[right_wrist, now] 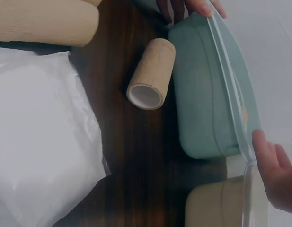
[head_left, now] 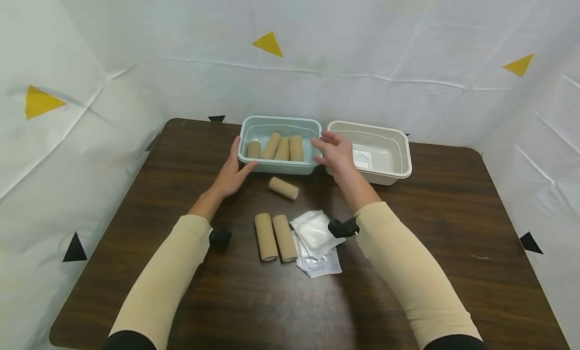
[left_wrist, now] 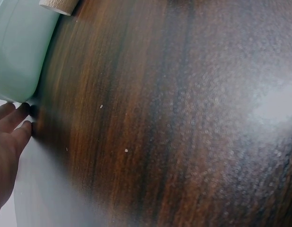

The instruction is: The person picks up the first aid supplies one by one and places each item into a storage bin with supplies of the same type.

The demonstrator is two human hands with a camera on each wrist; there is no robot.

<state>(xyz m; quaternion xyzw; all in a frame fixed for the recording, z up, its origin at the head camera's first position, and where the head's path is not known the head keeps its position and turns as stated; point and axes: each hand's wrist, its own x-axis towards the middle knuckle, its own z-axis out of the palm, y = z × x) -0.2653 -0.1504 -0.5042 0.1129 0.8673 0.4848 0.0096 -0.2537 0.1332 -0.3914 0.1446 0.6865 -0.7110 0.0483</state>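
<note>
A pale teal plastic bin (head_left: 285, 167) stands at the back of the table with several cardboard tubes (head_left: 282, 148) inside. My left hand (head_left: 230, 176) lies along its left end, fingers extended and thumb at the front rim; the left wrist view shows the fingertips (left_wrist: 26, 108) right at the bin's corner. At the opposite end, my right hand (head_left: 336, 151) has relaxed, spread fingers, with a fingertip at the rim in the right wrist view. One more cardboard tube (right_wrist: 153, 73) lies on the table just in front of the bin.
A cream bin (head_left: 382, 178) sits right beside the teal one, with a clear item (head_left: 362, 157) in it. Nearer on the brown table (head_left: 435, 269) are two longer cardboard tubes (head_left: 266, 236) next to white plastic packets (head_left: 317, 234). White sheeting (head_left: 344, 32) closes off the back and sides.
</note>
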